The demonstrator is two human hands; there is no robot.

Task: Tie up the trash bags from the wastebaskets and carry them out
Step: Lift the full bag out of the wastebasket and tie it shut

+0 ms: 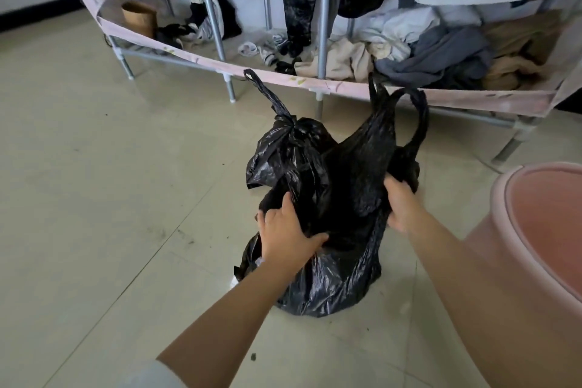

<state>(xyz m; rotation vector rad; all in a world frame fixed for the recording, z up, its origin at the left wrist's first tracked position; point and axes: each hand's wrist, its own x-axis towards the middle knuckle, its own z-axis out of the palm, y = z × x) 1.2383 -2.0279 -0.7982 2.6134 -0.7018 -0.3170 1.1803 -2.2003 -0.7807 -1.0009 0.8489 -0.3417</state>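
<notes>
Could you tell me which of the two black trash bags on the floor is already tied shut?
The far-left trash bag: its neck is knotted, one handle sticking up. The nearer bag, held by both hands, still has loose handles.

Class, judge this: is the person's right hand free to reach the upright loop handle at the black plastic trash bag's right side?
Probably not yet: the right hand grips the black plastic trash bag; nothing blocks the loop handle.

One wide-angle view from the person's head looks forward and steeply down at the floor (94, 198), close over both forearms. The clothes rack (321, 41) bends along the top edge; a pink bin (535, 230) is cut off at right.
</notes>
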